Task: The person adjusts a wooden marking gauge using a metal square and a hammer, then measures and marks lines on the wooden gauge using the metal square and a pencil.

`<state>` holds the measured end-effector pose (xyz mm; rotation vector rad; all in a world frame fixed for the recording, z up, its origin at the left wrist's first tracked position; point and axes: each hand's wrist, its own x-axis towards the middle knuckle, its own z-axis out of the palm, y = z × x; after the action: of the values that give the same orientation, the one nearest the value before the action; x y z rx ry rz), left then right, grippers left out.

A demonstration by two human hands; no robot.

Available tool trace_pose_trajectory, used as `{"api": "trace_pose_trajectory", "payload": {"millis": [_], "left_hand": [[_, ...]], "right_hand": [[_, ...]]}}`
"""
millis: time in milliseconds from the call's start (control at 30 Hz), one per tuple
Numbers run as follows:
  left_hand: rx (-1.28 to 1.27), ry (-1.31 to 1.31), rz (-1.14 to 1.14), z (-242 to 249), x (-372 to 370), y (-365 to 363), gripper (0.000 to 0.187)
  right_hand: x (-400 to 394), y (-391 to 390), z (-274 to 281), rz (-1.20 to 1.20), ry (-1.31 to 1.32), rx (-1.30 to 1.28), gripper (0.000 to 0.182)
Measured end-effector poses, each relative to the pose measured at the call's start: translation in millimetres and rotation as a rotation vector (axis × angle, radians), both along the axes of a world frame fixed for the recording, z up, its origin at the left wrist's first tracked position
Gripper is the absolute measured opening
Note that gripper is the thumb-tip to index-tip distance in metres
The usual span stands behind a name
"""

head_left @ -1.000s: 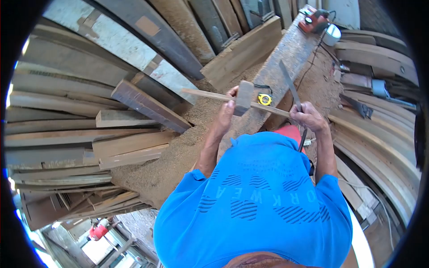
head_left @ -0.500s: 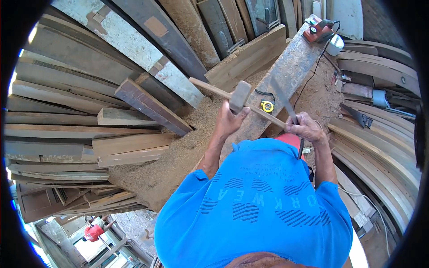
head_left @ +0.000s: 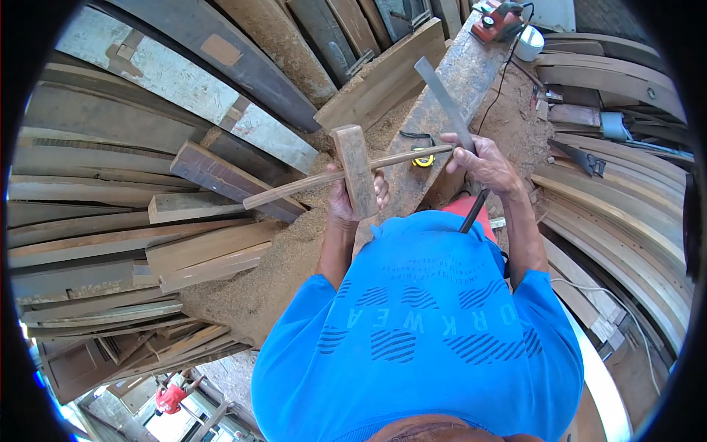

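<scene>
A wooden marking gauge-like tool, a thick block (head_left: 355, 171) crossed by a long thin stick (head_left: 302, 188), is held in my left hand (head_left: 343, 201), with fingers wrapped behind the block. My right hand (head_left: 486, 163) grips a flat grey metal blade (head_left: 444, 96) with a dark handle (head_left: 475, 210) that sticks out below the fist. The stick's right end reaches the fingers of my right hand. Just behind the stick, a yellow tape measure (head_left: 423, 158) lies on the dusty plank bench (head_left: 460, 70).
A red power tool (head_left: 499, 23) with a black cord and a white container (head_left: 529, 44) are at the bench's far end. Boards (head_left: 110, 132) are stacked left and right. A handsaw (head_left: 578, 156) lies at right. Another person in red (head_left: 170, 398) is at lower left.
The block and stick have turned and moved left with my left hand, the block's long side now showing. The blade has swung up and left with my right hand. The view has shifted slightly.
</scene>
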<state>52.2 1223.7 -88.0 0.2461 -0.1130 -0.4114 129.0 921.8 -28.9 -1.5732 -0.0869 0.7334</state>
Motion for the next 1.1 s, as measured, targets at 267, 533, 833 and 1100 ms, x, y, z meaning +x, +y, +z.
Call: {"api": "trace_pose_trajectory", "payload": {"millis": [267, 533, 833, 1100], "left_hand": [[0.162, 0.084, 0.008, -1.4, 1.6, 5.0, 0.077], [0.558, 0.243, 0.243, -4.5, 8.8, 8.3, 0.063], [0.57, 0.145, 0.324, -13.3, 7.9, 7.5, 0.059], [0.627, 0.137, 0.324, -5.6, 6.6, 17.4, 0.053]], "right_hand": [[-1.6, 10.8, -9.1, 0.039, -0.034, 0.018, 0.034], [-4.1, 4.5, -14.5, 0.009, -0.052, -0.001, 0.029], [-7.2, -5.7, 6.9, 0.016, -0.305, -0.093, 0.032], [0.9, -37.9, 37.5, 0.224, -0.428, -0.434, 0.037]]}}
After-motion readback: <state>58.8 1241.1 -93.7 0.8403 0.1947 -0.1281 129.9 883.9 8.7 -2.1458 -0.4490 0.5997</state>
